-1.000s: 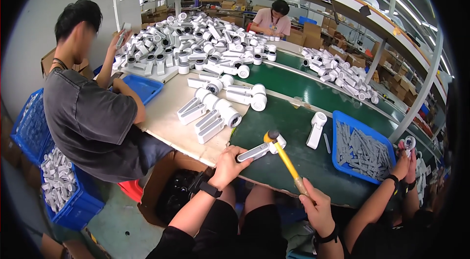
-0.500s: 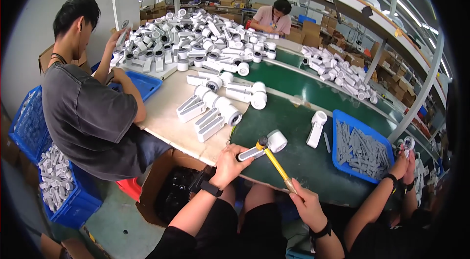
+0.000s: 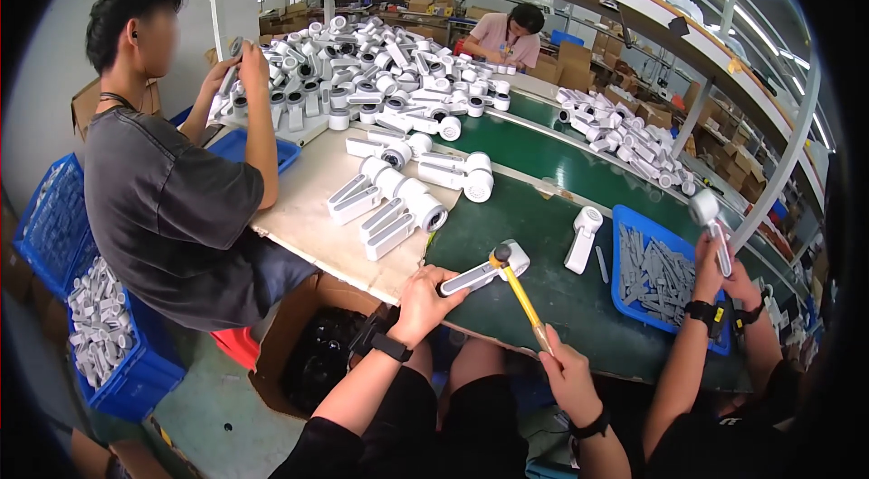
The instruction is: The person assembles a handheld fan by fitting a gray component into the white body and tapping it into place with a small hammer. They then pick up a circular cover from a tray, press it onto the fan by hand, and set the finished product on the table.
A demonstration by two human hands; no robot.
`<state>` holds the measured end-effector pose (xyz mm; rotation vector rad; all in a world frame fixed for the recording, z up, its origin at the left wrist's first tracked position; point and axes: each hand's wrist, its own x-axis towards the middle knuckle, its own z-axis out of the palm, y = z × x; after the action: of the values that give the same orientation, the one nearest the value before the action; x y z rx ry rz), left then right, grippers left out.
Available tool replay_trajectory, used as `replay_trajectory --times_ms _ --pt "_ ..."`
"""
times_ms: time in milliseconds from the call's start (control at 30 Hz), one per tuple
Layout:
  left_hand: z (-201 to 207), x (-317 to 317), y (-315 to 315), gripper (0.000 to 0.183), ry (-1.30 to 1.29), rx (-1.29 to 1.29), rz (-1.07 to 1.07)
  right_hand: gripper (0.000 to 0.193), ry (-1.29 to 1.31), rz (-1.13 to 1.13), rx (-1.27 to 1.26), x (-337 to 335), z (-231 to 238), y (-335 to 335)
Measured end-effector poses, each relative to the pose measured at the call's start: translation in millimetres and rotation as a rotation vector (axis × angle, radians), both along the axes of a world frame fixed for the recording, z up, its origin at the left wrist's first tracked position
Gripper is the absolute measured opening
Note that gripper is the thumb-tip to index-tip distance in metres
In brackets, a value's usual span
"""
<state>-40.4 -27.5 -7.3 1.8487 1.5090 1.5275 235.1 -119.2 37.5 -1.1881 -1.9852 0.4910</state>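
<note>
My left hand [image 3: 422, 309] grips the lower end of a white handheld device's handle, with the device [image 3: 472, 278] lying on the green table edge. A long grey strip runs along that handle, and its round white head points away to the right. My right hand [image 3: 574, 381] is closed around the wooden grip of a small mallet [image 3: 524, 300] with a yellow shaft. The mallet's dark round head is over the device where handle meets round head; whether it touches cannot be told. Another white device [image 3: 584, 240] lies to the right, beside a loose grey strip [image 3: 603, 264].
A blue tray [image 3: 618, 284] of grey strips stands at right, near a co-worker's hands [image 3: 724, 275] holding a white device. Several finished-looking devices [image 3: 389, 198] lie ahead on the beige board, before a large heap [image 3: 362, 71]. At left, another person [image 3: 163, 207] handles a device.
The mallet head has moved slightly right along the device, toward its round head. The co-worker at right has lifted a device over the tray; the left person has raised both hands.
</note>
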Motion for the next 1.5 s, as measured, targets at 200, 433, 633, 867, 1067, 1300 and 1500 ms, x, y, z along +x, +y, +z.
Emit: replay_trajectory --times_ms 200,433,633,867,1067,1300,1500 --pt "-8 -3 -3 0.029 0.164 0.033 0.052 0.048 0.063 0.009 -0.049 -7 17 -13" --pt "-9 -2 -3 0.030 0.193 0.005 0.115 0.048 0.014 0.128 -0.092 -23 18 -20" --pt "-11 0 1 0.029 0.152 0.068 0.113 0.048 -0.069 0.205 -0.119 -24 6 -19" --pt "-10 2 0 0.028 0.195 0.059 0.128 0.047 0.039 0.086 -0.138 -7 -1 -11" --pt "-9 1 1 0.028 0.216 0.051 0.127 0.047 0.136 -0.002 -0.088 -2 -7 -2" --pt "2 5 1 0.027 0.293 -0.013 0.100 0.047 0.075 -0.003 -0.030 1 -17 -1" --pt "20 4 29 0.043 0.500 0.188 0.027 0.051 0.229 0.024 -0.265 2 -11 -13"
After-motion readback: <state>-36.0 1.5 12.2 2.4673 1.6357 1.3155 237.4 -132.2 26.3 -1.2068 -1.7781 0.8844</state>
